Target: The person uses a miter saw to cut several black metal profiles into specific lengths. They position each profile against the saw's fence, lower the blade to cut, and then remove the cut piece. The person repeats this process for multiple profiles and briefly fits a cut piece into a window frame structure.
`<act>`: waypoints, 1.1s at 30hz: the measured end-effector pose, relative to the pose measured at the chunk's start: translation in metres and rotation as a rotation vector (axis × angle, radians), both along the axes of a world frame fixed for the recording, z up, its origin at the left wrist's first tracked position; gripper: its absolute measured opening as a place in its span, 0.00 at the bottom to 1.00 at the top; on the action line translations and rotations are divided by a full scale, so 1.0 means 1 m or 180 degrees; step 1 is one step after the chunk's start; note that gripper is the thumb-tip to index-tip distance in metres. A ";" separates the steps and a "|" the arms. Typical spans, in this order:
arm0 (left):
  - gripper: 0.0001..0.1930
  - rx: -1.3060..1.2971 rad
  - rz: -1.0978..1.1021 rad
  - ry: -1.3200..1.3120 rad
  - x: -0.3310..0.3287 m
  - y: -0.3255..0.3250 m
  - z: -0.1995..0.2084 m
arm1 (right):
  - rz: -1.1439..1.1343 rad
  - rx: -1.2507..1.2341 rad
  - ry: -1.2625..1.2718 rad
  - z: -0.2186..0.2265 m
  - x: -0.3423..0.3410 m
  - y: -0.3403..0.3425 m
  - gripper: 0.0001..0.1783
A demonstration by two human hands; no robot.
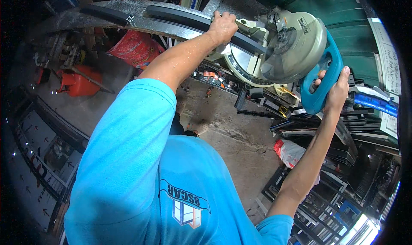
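Note:
My left hand (223, 28) is closed over a long dark profile bar (180, 18), pressing it against the fence of a miter saw (300, 39). The bar lies along the bench and its right end reaches the saw's clear, dusty blade guard (279, 65). My right hand (339, 88) is wrapped round the saw's teal loop handle (316, 97). The guard hides the blade, so I cannot tell whether it touches the bar. Another dark bar (103, 14) lies farther left on the same bench.
Offcuts (214, 78) are heaped below the saw, with a tape measure (283, 111) among dark pieces. Stacked profiles (365, 125) and a blue tube (374, 102) stand at the right. A red sack (137, 50) and an orange gas cylinder (81, 81) are at the left.

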State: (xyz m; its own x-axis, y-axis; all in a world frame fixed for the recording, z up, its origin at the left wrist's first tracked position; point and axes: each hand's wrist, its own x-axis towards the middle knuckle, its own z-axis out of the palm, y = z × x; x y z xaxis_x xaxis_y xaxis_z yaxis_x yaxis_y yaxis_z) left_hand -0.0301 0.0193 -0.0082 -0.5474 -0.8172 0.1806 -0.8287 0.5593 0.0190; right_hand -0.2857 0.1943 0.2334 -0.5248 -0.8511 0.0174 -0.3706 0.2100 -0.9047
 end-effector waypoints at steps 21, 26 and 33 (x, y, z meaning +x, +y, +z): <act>0.15 -0.0114 -0.0022 0.0096 0.002 0.002 0.000 | -0.0030 0.0024 -0.0052 -0.001 0.011 0.005 0.41; 0.16 -0.0076 0.0007 -0.0041 0.000 0.000 -0.001 | 0.0016 -0.0059 -0.0030 -0.008 0.002 0.004 0.41; 0.15 -0.0010 0.0007 -0.0042 -0.001 0.002 0.004 | 0.0048 -0.0039 0.0094 -0.013 -0.005 0.006 0.41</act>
